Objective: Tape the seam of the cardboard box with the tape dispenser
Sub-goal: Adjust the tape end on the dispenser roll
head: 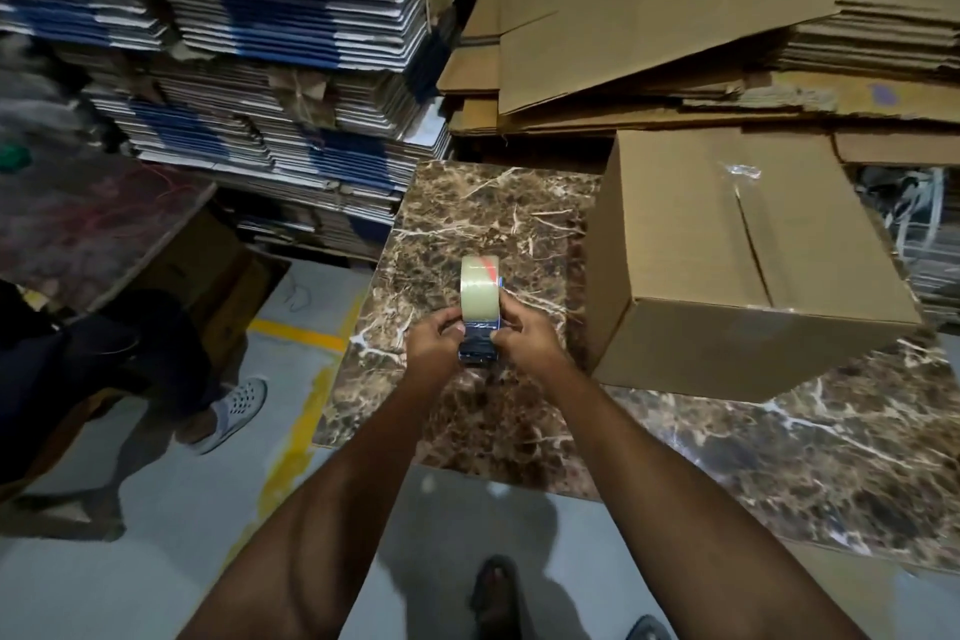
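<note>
Both hands hold a tape dispenser (480, 307) over the marble-patterned table (447, 224): a clear tape roll sits on top and a dark blue body below. My left hand (435, 340) grips its left side. My right hand (524, 333) grips its right side, fingers at the blue body. The closed cardboard box (727, 250) stands on the table to the right of the hands, apart from them. Its top seam runs away from me, with a scrap of clear tape at the far end.
Tall stacks of flattened cartons (249, 68) rise behind the table on the left, and loose brown cardboard sheets (649, 16) lie at the back right. Another person's legs and a white sandal (234, 411) are on the floor at the left, near a yellow floor line.
</note>
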Tool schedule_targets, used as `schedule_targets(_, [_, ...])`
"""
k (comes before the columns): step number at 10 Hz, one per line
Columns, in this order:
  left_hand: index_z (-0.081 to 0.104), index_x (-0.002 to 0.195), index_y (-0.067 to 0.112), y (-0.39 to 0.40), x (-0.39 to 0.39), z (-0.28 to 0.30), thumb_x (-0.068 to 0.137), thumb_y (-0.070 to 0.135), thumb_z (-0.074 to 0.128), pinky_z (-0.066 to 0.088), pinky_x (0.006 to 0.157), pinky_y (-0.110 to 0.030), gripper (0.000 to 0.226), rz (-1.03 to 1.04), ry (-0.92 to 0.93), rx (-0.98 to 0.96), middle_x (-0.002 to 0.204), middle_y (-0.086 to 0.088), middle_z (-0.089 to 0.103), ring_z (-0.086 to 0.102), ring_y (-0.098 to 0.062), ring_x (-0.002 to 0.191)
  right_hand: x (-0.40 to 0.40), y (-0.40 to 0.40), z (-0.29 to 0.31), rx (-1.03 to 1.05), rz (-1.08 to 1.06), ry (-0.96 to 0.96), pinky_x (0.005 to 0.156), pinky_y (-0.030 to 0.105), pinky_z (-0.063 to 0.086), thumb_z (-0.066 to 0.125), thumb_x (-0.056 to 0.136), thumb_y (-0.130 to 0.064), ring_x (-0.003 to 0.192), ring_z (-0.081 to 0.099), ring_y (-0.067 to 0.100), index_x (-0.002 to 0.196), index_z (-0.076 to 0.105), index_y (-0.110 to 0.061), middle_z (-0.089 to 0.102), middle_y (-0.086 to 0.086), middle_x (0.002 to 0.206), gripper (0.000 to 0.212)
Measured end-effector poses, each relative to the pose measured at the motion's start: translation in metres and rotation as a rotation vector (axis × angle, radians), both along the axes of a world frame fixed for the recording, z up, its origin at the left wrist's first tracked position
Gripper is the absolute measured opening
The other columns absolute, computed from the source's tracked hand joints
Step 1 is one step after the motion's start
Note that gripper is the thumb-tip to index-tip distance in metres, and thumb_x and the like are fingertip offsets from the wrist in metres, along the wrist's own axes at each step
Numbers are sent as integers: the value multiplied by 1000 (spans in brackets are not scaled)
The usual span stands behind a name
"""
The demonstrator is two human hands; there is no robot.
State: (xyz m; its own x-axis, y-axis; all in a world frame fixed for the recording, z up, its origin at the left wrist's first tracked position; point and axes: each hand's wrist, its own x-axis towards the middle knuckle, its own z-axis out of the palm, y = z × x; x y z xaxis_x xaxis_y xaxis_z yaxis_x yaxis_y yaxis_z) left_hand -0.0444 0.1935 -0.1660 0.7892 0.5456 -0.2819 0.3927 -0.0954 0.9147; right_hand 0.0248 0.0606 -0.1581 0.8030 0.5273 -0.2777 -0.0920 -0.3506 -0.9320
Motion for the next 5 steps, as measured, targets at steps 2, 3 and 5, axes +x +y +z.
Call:
schedule_targets(2, [75,110,18,10,21,-43,89,-4,56,57,91,-46,36,-77,15,-77,110,-17,72,69,-35,102,26,14,-61,-29,-8,154,94,30,55,61,89,-16,120,64,20,147,48,-30,65,4,136,61])
schedule_targets(3, [75,107,15,13,18,-45,87,-9,56,61,81,-41,36,-61,7,-120,101,-15,73,74,-24,87,20,9,-57,34,-33,228,95,32,54,45,91,12,130,57,25,154,37,-21,53,10,148,72])
schedule_targets(5, [64,122,8,7,-2,-26,96,-5,47,56,63,-18,34,12,3,-41,116,-10,70,69,-15,88,-5,-25,-12,91,-90,229,92,31,55,51,96,8,123,53,17,148,42,-8,53,2,140,55])
